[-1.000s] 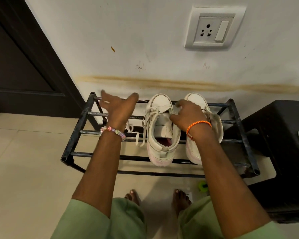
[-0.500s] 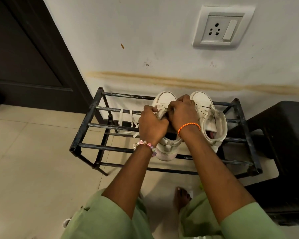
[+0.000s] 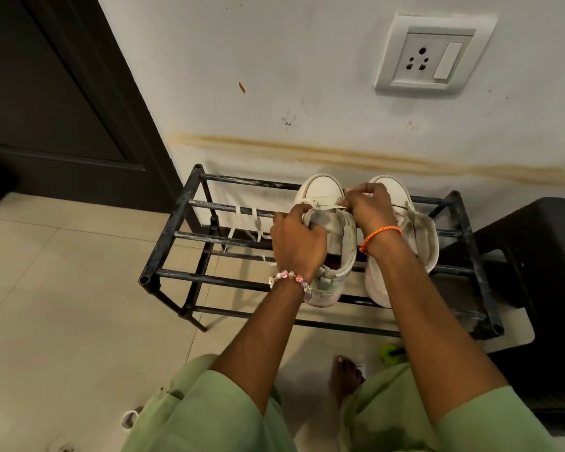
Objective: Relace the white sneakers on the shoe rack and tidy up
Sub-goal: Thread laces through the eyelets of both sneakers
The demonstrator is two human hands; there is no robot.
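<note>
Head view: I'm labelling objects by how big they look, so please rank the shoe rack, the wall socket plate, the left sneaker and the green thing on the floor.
1. shoe rack, by far the widest.
2. wall socket plate and left sneaker: look alike, and hands partly cover the sneaker, so unranked.
3. green thing, smallest, partly hidden by an arm.

Pale green sleeves [image 3: 206, 406], a pastel bead bracelet [image 3: 291, 279] on the left wrist, an orange cord bracelet [image 3: 379, 237] on the right.
</note>
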